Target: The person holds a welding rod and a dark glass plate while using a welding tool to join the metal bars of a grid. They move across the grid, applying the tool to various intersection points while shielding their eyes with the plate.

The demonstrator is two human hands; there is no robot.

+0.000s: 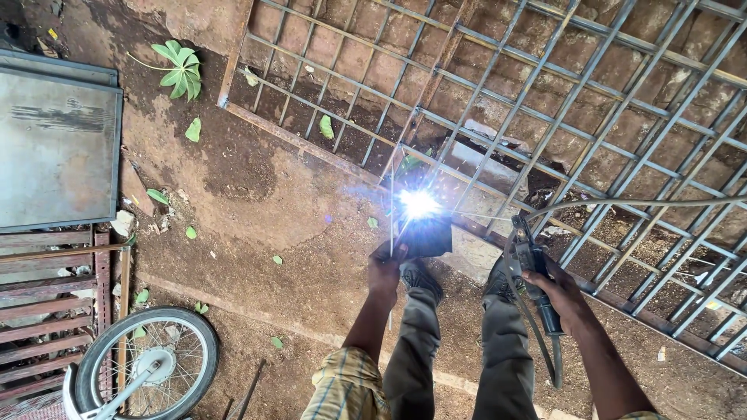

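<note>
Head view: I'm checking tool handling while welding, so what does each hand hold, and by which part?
The right hand grips the welding electrode holder by its handle. The left hand holds a dark shield plate at its lower left edge.

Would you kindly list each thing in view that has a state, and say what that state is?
Left hand: closed on a dark shield, held by the flash.
Dark shield: raised, just under the flash.
Right hand: gripping the welding holder.
Welding holder: held, cable hanging down.
Weld spot: lit, bright flash.
Metal grille: lying flat on the soil.
Wheel: at rest, partly out of frame.
</note>
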